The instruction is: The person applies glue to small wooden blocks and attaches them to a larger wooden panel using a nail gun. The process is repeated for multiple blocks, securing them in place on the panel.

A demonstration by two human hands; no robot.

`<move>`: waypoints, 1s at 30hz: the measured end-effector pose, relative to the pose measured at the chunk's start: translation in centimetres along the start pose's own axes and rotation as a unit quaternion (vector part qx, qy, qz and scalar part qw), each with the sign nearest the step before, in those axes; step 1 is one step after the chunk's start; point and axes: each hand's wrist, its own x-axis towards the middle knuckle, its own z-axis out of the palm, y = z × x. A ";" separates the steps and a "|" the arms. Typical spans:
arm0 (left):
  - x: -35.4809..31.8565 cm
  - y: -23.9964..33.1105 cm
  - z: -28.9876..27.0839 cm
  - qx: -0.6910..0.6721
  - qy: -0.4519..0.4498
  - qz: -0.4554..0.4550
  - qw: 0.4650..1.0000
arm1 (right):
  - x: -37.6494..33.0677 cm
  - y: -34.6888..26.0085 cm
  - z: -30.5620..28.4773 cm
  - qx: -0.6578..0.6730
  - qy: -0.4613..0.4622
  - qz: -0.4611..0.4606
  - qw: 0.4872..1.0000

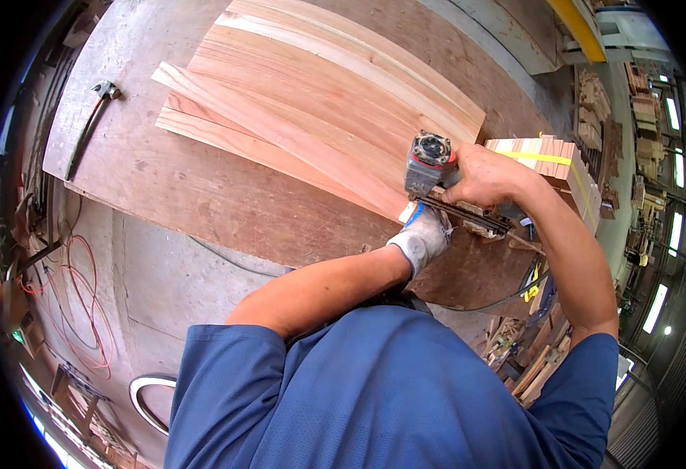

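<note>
My right hand (484, 176), bare, is wrapped round the handle of a grey and black nail gun (423, 173). The tool's dark magazine slants down to the right, over my left hand (427, 237). That left hand wears a pale work glove with a blue band and grips the near end of a long wooden strip (280, 147); its fingertips are partly hidden by the tool. The strip lies slantwise across several wooden boards (304, 86) laid side by side. The nail gun's nose sits close to the strip's near end, but whether they touch I cannot tell.
A claw hammer (96, 117) lies on the left of the brown worktable (147, 176). Strapped wooden blocks (542, 156) stand at the right, beyond my right forearm. Red hose (93, 289) coils on the floor at left. Wood offcuts (542, 359) lie low on the right.
</note>
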 end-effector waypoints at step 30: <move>0.4 0.3 1.9 -0.007 0.043 0.003 0.999 | -0.2 -2.5 -1.1 -0.052 -0.014 -0.016 0.998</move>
